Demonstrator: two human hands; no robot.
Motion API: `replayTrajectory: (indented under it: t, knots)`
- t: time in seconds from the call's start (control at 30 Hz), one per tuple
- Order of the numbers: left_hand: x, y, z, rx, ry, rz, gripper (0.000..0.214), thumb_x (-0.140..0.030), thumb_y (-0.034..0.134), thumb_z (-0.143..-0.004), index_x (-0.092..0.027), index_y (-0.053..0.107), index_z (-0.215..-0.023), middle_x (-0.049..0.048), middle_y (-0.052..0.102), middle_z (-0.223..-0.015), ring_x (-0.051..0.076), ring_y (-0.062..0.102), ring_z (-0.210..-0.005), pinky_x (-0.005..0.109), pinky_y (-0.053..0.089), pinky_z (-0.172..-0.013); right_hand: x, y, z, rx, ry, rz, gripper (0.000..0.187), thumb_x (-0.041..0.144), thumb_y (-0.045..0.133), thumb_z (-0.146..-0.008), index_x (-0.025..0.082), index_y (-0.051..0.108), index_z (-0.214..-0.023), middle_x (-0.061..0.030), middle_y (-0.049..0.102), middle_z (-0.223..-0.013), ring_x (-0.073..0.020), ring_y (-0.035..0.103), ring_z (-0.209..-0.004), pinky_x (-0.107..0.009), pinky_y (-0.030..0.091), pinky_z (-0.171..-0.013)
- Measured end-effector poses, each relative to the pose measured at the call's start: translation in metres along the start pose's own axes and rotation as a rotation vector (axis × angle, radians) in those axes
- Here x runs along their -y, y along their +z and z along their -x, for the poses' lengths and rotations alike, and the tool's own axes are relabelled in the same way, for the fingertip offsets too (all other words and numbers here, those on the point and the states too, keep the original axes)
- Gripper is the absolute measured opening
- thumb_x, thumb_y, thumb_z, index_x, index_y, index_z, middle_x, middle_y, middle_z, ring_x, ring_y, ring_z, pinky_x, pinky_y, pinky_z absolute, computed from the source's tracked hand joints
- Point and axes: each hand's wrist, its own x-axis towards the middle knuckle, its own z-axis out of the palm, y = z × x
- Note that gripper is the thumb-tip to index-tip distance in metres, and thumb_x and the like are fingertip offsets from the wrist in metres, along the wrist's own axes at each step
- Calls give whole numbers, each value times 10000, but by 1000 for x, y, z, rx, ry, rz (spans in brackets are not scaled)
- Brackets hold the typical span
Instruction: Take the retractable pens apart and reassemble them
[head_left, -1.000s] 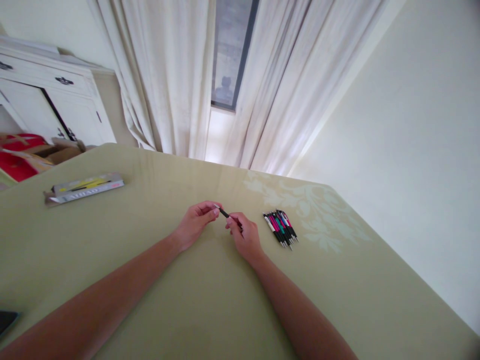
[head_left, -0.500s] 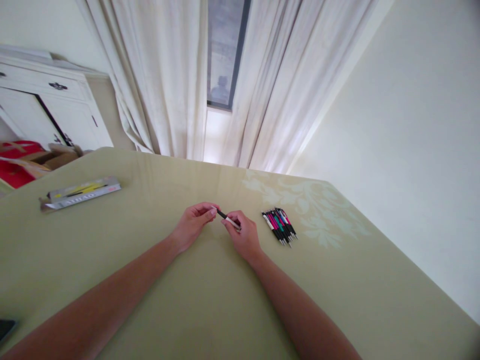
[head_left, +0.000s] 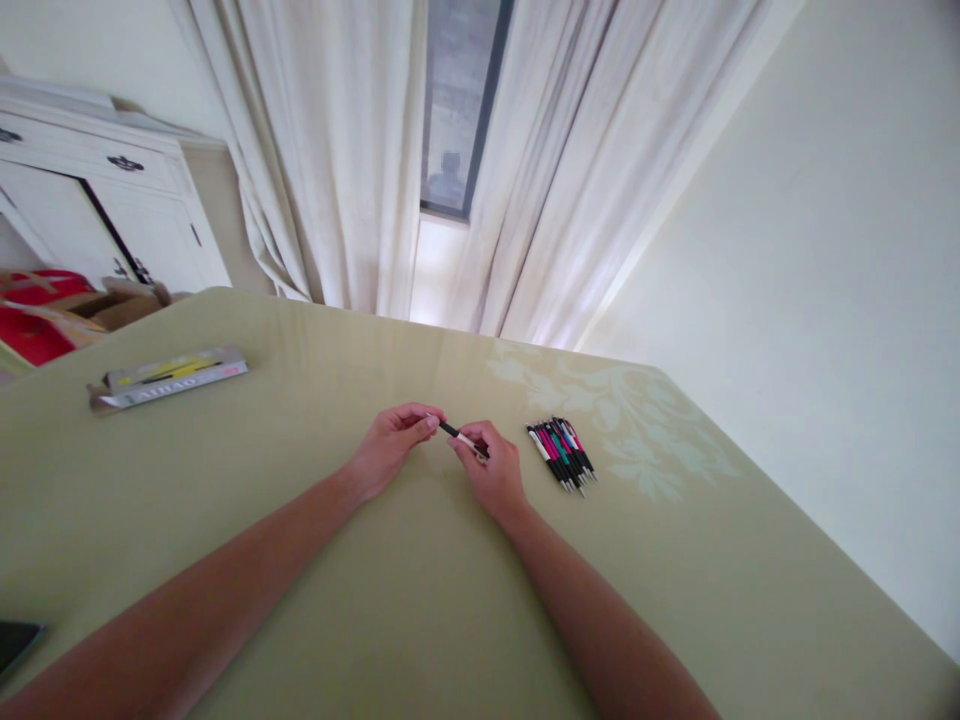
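Observation:
A black and white pen (head_left: pixel 452 431) spans the gap between my two hands above the green tablecloth (head_left: pixel 420 600). My left hand (head_left: pixel 390 445) pinches its far tip with thumb and fingers closed. My right hand (head_left: pixel 491 472) is curled round the pen's other end. A bundle of several pens (head_left: pixel 561 454), black, pink, teal and white, lies on the cloth just right of my right hand, apart from it.
A long flat grey and yellow box (head_left: pixel 169 376) lies at the far left of the table. A dark device corner (head_left: pixel 15 643) shows at the left edge. A white cabinet (head_left: pixel 97 200), red bags (head_left: pixel 34 320) and curtains (head_left: pixel 337 150) stand beyond the table.
Both hands stay on the pen in nearly the same spot. The white part of the pen now shows at my right fingers. The camera view shifted slightly.

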Motion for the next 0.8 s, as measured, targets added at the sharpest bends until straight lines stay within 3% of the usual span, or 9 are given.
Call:
replayTrajectory:
  t: [0.23,0.47,0.7,0.8]
  knots:
    - [-1,-2,1,32,-2,26,271,-401,879,-718,-203,807,-888,58,760,-911,153,622,-814,295,482,-814,2,-1,1,188,24,-74,222,378,502,-1014,216,646,-966,10,729,-783,-115,605,-552,-224,451,-609]
    - [-2,-1,0,-10,-5,14,290,-376,908,-675,-197,797,-873,32,731,-845,129,593,-752,266,474,-757,1,2,-1,3,12,19,204,413,669,-905,211,657,-933,16,674,-715,-137,603,-611,-227,439,-619]
    - [-4,-1,3,17,10,-27,277,-399,879,-708,-196,796,-878,48,735,-861,149,604,-779,288,472,-783,3,-2,1,174,25,-66,221,394,510,-1014,230,649,-962,25,722,-772,-107,605,-536,-218,455,-612]
    - [-3,0,2,18,14,-10,271,-397,876,-712,-197,794,-876,56,740,-894,153,604,-778,296,478,-783,3,-2,1,161,18,-57,224,398,507,-1014,227,649,-986,19,725,-791,-111,610,-559,-220,455,-616]
